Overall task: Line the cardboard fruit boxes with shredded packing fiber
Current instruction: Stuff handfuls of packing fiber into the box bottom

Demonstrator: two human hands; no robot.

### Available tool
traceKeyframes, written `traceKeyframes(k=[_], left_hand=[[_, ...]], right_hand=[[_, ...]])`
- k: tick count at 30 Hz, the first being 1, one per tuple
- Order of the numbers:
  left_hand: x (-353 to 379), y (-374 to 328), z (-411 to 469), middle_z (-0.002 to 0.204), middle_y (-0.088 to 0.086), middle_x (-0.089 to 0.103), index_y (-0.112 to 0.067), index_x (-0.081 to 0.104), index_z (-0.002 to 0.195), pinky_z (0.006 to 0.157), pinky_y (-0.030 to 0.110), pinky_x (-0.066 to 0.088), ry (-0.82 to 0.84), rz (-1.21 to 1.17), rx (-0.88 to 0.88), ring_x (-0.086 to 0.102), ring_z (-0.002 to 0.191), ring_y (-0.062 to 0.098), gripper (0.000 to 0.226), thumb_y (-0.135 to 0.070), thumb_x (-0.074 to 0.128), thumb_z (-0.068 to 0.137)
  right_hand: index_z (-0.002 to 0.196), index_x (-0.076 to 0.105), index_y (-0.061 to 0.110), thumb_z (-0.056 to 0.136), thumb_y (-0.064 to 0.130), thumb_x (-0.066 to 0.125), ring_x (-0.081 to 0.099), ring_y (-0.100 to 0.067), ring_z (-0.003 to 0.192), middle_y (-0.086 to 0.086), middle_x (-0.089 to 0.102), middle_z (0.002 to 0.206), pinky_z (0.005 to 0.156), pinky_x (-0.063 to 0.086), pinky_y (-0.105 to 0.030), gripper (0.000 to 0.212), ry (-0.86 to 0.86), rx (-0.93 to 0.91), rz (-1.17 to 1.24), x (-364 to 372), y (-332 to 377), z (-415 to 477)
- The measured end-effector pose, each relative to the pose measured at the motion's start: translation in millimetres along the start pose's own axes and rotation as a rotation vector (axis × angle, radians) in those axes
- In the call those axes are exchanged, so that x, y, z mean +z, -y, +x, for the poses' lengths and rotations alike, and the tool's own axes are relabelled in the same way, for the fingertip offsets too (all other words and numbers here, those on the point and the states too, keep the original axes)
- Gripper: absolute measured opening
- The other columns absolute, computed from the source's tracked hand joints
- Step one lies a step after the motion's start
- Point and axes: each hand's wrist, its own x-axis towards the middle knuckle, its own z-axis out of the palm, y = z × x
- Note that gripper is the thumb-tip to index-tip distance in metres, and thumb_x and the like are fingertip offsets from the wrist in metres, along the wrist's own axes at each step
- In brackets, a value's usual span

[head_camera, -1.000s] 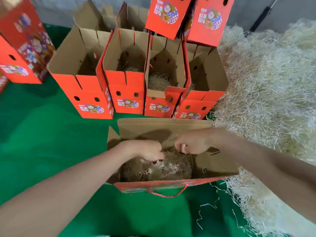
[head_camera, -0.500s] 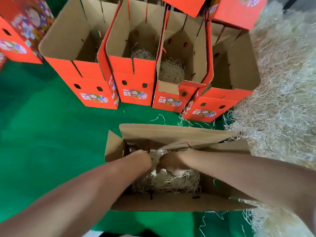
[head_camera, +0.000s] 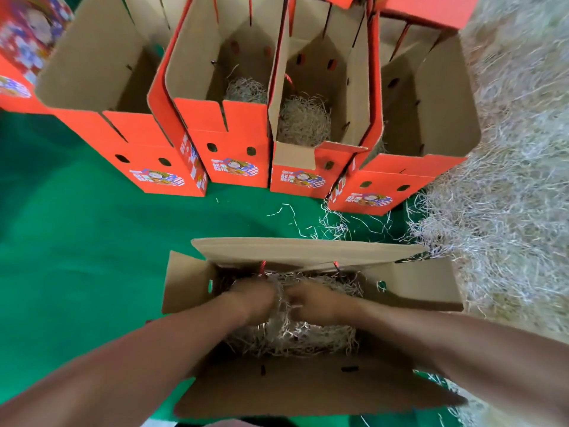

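Together, the left hand and right hand sit knuckles-up in the fiber inside the near box, fingers buried, so their grip cannot be told. The box's long axis runs left to right, mouth up.

Fiber buries fingers of left hand and right hand.

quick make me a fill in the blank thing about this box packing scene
1. The left hand and the right hand both reach into the nearest open brown cardboard box, which stands on a ____ floor cover.
2. Behind it stands a row of ____ open red printed cardboard boxes.
3. The big loose heap of pale shredded packing fiber lies to the person's ____.
Missing words: green; four; right.
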Motion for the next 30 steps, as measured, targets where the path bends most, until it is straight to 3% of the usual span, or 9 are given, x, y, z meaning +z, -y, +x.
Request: traceKeyframes(k=[5, 12, 15, 18, 20, 23, 25, 27, 30], left_hand=[[-11, 11, -7, 0.120, 0.011, 0.061, -0.009, 0.055, 0.120, 0.083, 0.040, 0.049, -0.028, 0.252, -0.004, 0.059, 0.107, 0.029, 0.030, -0.003, 0.044, 0.092], [-22, 7, -42, 0.126, 0.012, 0.054, -0.008, 0.049, 0.127, 0.087, 0.039, 0.048, -0.003, 0.325, 0.034, 0.056, 0.112, 0.030, 0.037, -0.004, 0.050, 0.091], [-17, 7, -52, 0.140, 0.013, 0.042, -0.009, 0.042, 0.135, 0.101, 0.049, 0.036, 0.223, 0.494, 0.074, 0.040, 0.129, 0.033, 0.047, -0.012, 0.056, 0.089], [1, 0, -43, 0.155, 0.010, 0.019, -0.014, 0.028, 0.147, 0.111, 0.058, 0.016, 0.398, 0.519, 0.063, 0.016, 0.142, 0.032, 0.063, -0.023, 0.056, 0.091], [17, 8, -37, 0.156, 0.005, 0.015, -0.015, 0.026, 0.147, 0.114, 0.051, 0.013, 0.402, 0.496, 0.015, 0.012, 0.144, 0.029, 0.061, -0.029, 0.051, 0.093], [37, 28, -40, 0.149, 0.007, 0.034, -0.007, 0.038, 0.141, 0.112, 0.029, 0.021, 0.320, 0.368, 0.012, 0.031, 0.137, 0.020, 0.047, -0.021, 0.038, 0.096], [35, 25, -38, 0.153, 0.009, 0.025, -0.007, 0.031, 0.145, 0.116, 0.032, 0.010, 0.313, 0.429, -0.013, 0.020, 0.142, 0.023, 0.050, -0.023, 0.038, 0.097], [25, 9, -35, 0.157, 0.011, 0.011, -0.012, 0.020, 0.149, 0.117, 0.046, 0.003, 0.253, 0.576, 0.062, 0.005, 0.144, 0.031, 0.059, -0.030, 0.041, 0.097], [21, -10, -28, 0.149, 0.016, 0.031, -0.010, 0.039, 0.141, 0.112, 0.048, 0.023, 0.115, 0.469, 0.079, 0.026, 0.138, 0.034, 0.043, -0.020, 0.033, 0.100]], right_hand=[[0.110, 0.059, -0.001, 0.089, 0.010, 0.055, 0.058, -0.034, 0.102, -0.018, 0.060, 0.113, 0.079, 0.047, -0.035, 0.024, 0.405, 0.084, -0.657, 2, -10, -22], [0.123, 0.047, 0.007, 0.077, 0.010, 0.060, 0.051, -0.035, 0.105, -0.019, 0.054, 0.117, 0.082, 0.046, -0.043, 0.048, -0.117, -0.194, -0.698, 13, 9, -11], [0.131, 0.045, 0.012, 0.085, 0.013, 0.057, 0.044, -0.033, 0.115, -0.016, 0.043, 0.134, 0.083, 0.047, -0.043, 0.047, -0.037, -0.383, -0.790, 23, 9, 15], [0.137, 0.042, 0.014, 0.087, 0.016, 0.055, 0.036, -0.035, 0.125, -0.015, 0.024, 0.148, 0.085, 0.046, -0.043, 0.052, 0.104, -0.333, -0.864, 37, 10, 36], [0.139, 0.037, 0.007, 0.087, 0.016, 0.054, 0.029, -0.038, 0.130, -0.019, 0.022, 0.150, 0.092, 0.042, -0.047, 0.055, 0.182, -0.239, -0.883, 42, 10, 40], [0.134, 0.041, -0.001, 0.089, 0.014, 0.053, 0.030, -0.038, 0.131, -0.021, 0.032, 0.144, 0.100, 0.034, -0.051, 0.049, 0.318, -0.144, -0.965, 41, 2, 28], [0.127, 0.050, 0.004, 0.088, 0.012, 0.053, 0.044, -0.037, 0.122, -0.017, 0.047, 0.133, 0.096, 0.043, -0.050, 0.039, 0.373, -0.089, -0.962, 35, 0, 17], [0.118, 0.056, 0.007, 0.089, 0.011, 0.052, 0.058, -0.030, 0.102, -0.012, 0.060, 0.111, 0.082, 0.052, -0.042, 0.029, 0.289, -0.136, -0.844, 24, 10, 10], [0.115, 0.053, 0.001, 0.086, -0.001, 0.045, 0.057, -0.031, 0.092, -0.016, 0.058, 0.101, 0.074, 0.049, -0.040, 0.031, -0.037, -0.286, -0.692, 9, 28, 9]])
